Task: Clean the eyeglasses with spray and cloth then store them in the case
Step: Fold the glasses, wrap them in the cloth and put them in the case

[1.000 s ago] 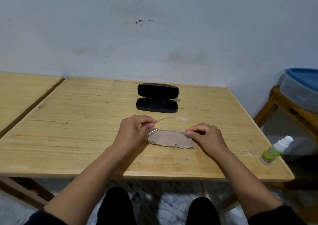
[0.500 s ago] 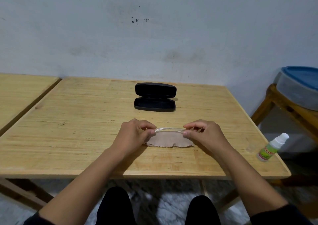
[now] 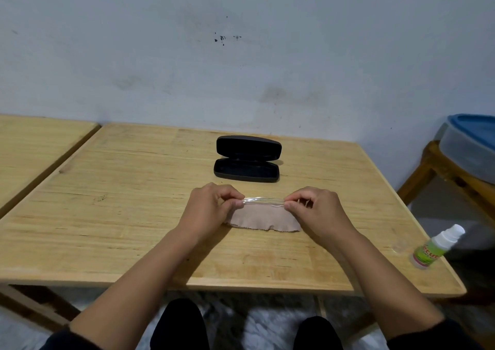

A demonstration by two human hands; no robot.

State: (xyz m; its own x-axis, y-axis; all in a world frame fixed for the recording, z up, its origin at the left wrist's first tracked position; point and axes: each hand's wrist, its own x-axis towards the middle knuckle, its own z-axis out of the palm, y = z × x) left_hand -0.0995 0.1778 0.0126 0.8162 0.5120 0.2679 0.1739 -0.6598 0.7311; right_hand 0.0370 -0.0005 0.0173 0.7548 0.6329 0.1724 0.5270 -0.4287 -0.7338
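Clear-framed eyeglasses [image 3: 263,200], folded flat, are held level just above a beige cloth [image 3: 263,219] that lies on the wooden table [image 3: 128,215]. My left hand [image 3: 211,210] pinches the left end of the glasses, and my right hand [image 3: 317,213] pinches the right end. Beyond my hands a black glasses case [image 3: 247,168] lies open with its lid raised. A small spray bottle [image 3: 436,246] with a white nozzle and green label lies on its side near the table's right edge.
A second wooden table [image 3: 32,146] adjoins on the left. At the right, a grey tub with a blue lid [image 3: 474,146] sits on a wooden stand [image 3: 442,167]. A pale wall stands behind the table.
The glasses' far temple arm, open a second ago, is now folded in. Both hands have risen slightly with the glasses, further over the cloth.
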